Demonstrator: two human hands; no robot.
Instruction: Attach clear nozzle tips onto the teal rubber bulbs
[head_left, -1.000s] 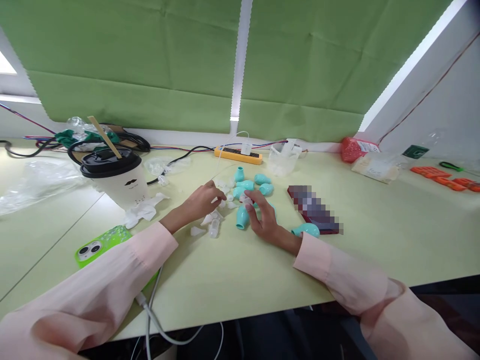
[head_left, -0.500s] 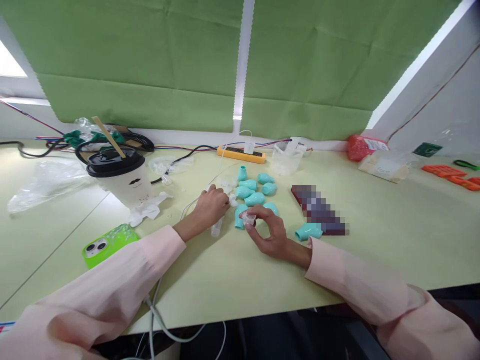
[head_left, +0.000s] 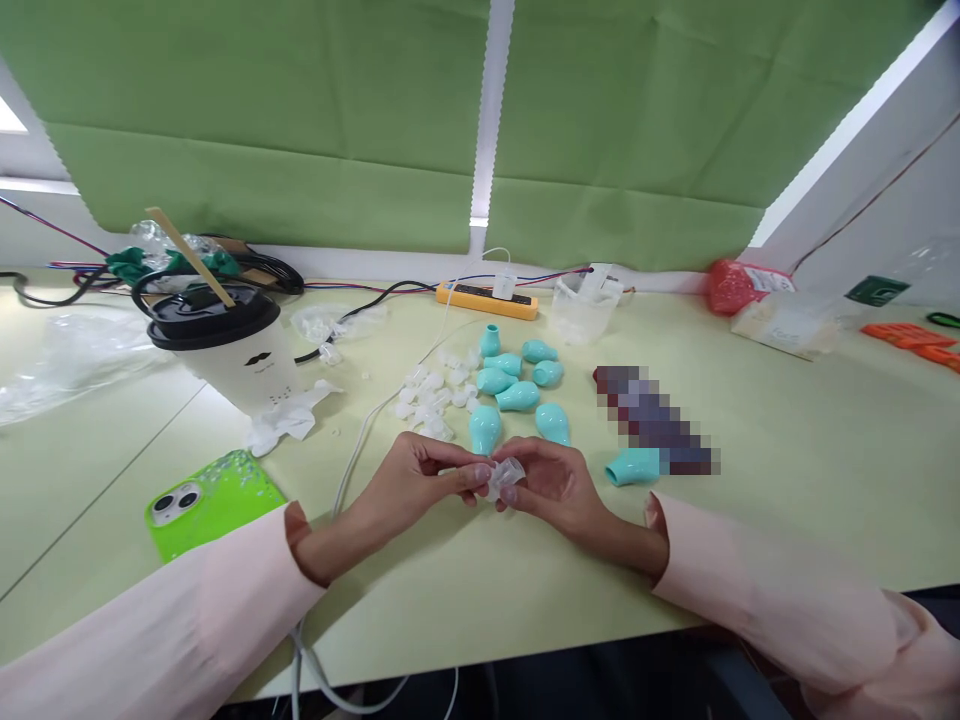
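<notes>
A small clear plastic piece (head_left: pixel 507 477), cup-like at its right end, sits between my two hands above the front of the table. My left hand (head_left: pixel 431 478) pinches at its left side with thumb and fingers. From the right, my right hand (head_left: pixel 559 490) grips it between thumb and curled fingers. Fingertips cover part of the piece. Just beyond stand a glossy turquoise bulb-shaped piece (head_left: pixel 485 428) and another turquoise piece (head_left: pixel 553 422). Several more turquoise pieces (head_left: pixel 517 396) lie behind them. A heap of small translucent white pieces (head_left: pixel 433 395) lies beyond my left hand.
At left are a lidded paper cup (head_left: pixel 244 365) with a wooden stick, crumpled tissue (head_left: pixel 289 425) and a green phone case (head_left: pixel 214 505). A white cable (head_left: pixel 360 445) crosses the table. Behind are an orange power strip (head_left: pixel 487 301) and translucent tub (head_left: pixel 583 312). A turquoise piece (head_left: pixel 631 467) lies right.
My left hand has come forward from the white pieces to meet my right hand, uncovering the heap. My right hand has drawn slightly nearer, still holding clear plastic.
</notes>
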